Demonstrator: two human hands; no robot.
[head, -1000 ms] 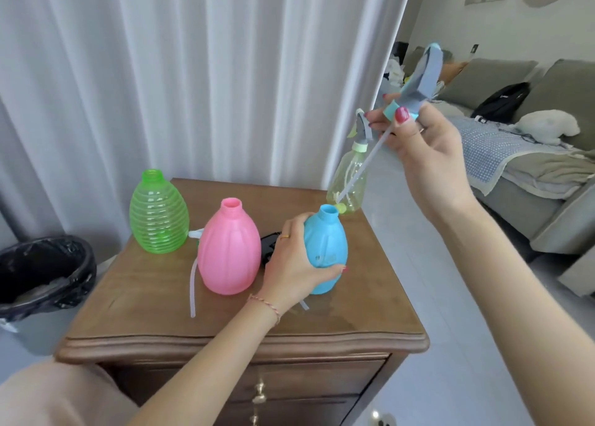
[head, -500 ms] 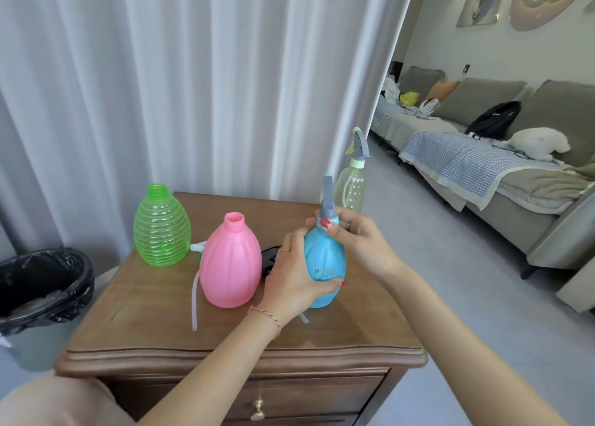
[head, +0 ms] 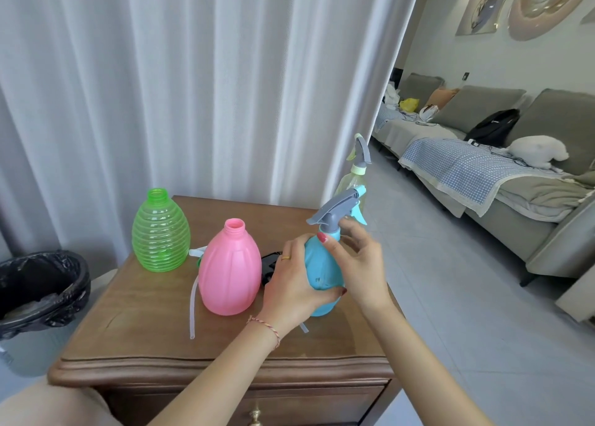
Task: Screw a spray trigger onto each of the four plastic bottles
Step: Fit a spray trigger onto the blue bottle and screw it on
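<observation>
A blue bottle (head: 317, 271) stands on the wooden cabinet top (head: 141, 322). My left hand (head: 289, 284) is wrapped around its body. A grey and blue spray trigger (head: 338, 210) sits on its neck, and my right hand (head: 357, 258) pinches the trigger's collar with thumb and fingers. The pink bottle (head: 230, 268) and the ribbed green bottle (head: 160, 232) stand to the left with open necks. A pale yellow bottle (head: 349, 181) with a trigger on it stands at the back right corner. A loose trigger's clear tube (head: 193, 309) lies beside the pink bottle.
A black-lined bin (head: 38, 287) sits on the floor at the left. White curtains (head: 193, 87) hang close behind the cabinet. A dark object (head: 269, 264) lies behind the pink bottle. A grey sofa (head: 515, 168) fills the right of the room.
My right hand brought the trigger down from above, fed its tube into the blue bottle and seated it on the neck. The trigger head has since turned sideways.
</observation>
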